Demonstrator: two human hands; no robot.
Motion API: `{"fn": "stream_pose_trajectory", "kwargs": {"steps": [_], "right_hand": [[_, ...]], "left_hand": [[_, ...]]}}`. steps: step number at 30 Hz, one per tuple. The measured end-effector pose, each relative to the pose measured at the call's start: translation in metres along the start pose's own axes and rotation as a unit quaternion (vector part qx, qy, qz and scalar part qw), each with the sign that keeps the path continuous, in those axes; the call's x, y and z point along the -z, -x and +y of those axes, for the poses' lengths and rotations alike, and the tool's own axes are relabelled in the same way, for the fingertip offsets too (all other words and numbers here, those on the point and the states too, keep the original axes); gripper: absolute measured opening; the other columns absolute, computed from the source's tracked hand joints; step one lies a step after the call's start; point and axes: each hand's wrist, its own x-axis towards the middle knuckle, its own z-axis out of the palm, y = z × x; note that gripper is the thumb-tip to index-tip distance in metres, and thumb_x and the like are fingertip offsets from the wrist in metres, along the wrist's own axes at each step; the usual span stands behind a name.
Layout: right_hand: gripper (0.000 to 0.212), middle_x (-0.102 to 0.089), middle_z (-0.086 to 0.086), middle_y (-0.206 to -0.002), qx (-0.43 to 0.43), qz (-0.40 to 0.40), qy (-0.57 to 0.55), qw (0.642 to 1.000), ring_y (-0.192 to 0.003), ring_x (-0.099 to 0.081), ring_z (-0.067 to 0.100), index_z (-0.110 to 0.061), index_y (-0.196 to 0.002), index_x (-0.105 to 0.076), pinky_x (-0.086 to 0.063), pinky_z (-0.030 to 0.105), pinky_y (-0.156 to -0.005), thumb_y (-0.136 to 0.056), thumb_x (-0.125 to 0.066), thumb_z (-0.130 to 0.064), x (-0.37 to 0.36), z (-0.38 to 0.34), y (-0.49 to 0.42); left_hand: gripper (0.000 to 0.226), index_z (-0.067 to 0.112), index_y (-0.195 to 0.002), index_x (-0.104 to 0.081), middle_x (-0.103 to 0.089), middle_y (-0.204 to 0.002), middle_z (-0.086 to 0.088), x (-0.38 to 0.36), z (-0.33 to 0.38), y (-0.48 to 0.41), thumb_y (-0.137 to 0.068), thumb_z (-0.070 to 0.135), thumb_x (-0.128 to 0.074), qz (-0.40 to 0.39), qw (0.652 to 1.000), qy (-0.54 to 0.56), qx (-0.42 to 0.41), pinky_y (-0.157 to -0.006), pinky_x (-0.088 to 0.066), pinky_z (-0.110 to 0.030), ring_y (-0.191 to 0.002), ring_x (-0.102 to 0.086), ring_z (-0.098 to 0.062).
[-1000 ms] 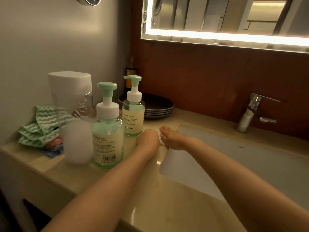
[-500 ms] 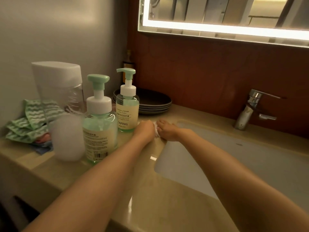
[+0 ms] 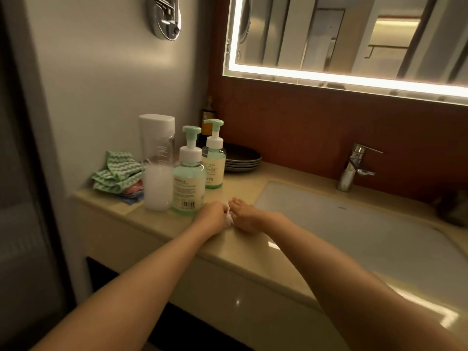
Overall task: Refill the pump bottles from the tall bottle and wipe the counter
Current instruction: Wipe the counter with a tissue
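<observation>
Both grips on table (image 3: pixel 243 247) front strip, left of sink (image 3: pixel 329 219). Left grip (image 3: pixel 212 217) curled round white wad (image 3: pixel 228 217). Right grip (image 3: pixel 245 217) has fingers bent against same wad, can't tell if it's holding. Just behind: near pump bottle (image 3: pixel 188 184), with tall bottle (image 3: pixel 158 173) to its left, lower part white. Far pump bottle (image 3: pixel 214 164) behind those, then plates (image 3: pixel 244 158). Green cloths (image 3: pixel 116 173) at the wall.

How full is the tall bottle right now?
Partly full. The tall bottle stands upright with white liquid in its lower part only; above that the wall is clear, up to the white cap.
</observation>
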Motion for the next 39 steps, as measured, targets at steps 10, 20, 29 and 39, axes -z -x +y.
{"fn": "stream_pose_trajectory", "kwargs": {"steps": [10, 20, 29, 39], "right_hand": [[0.051, 0.0, 0.016, -0.155, -0.003, 0.004, 0.024, 1.0, -0.144, 0.0, 0.025, -0.003, -0.147, -0.005, -0.004, 0.034, -0.115, -0.102, -0.018, -0.023, -0.021, -0.032, 0.063], [0.053, 0.0, 0.013, -0.156, -0.101, 0.022, 0.011, 0.995, -0.144, -0.001, 0.023, -0.004, -0.147, -0.004, -0.004, 0.032, -0.116, -0.102, -0.017, -0.028, -0.037, 0.053, 0.17], [0.054, 0.004, 0.008, -0.156, -0.305, 0.044, -0.031, 0.951, -0.144, 0.003, 0.016, -0.008, -0.148, -0.002, 0.001, 0.024, -0.113, -0.102, -0.018, -0.032, -0.065, 0.216, 0.374], [0.051, -0.011, 0.001, -0.156, -0.436, 0.136, -0.135, 0.879, -0.143, -0.01, 0.014, -0.015, -0.147, -0.019, -0.005, 0.025, -0.114, -0.1, -0.027, -0.034, -0.091, 0.314, 0.516]], "left_hand": [[0.031, 0.015, -0.123, -0.058, -0.057, -0.127, -0.007, 0.011, -0.01, 0.062, -0.094, 0.019, -0.045, -0.012, 0.999, 0.001, -0.035, -0.094, -0.038, -0.026, -0.116, -0.051, -0.025], [0.03, 0.012, -0.117, -0.063, -0.059, -0.125, -0.008, -0.034, 0.084, 0.081, -0.092, 0.016, -0.046, -0.061, 0.981, 0.006, -0.186, -0.095, -0.038, -0.026, -0.116, -0.052, -0.025], [0.032, 0.006, -0.12, -0.059, -0.056, -0.127, -0.013, -0.139, 0.304, 0.131, -0.096, 0.018, -0.041, -0.162, 0.906, 0.026, -0.39, -0.097, -0.035, -0.028, -0.115, -0.051, -0.028], [0.034, 0.01, -0.12, -0.06, -0.055, -0.128, -0.013, -0.212, 0.461, 0.175, -0.094, 0.021, -0.041, -0.216, 0.855, 0.022, -0.471, -0.095, -0.04, -0.032, -0.115, -0.05, -0.03]]}}
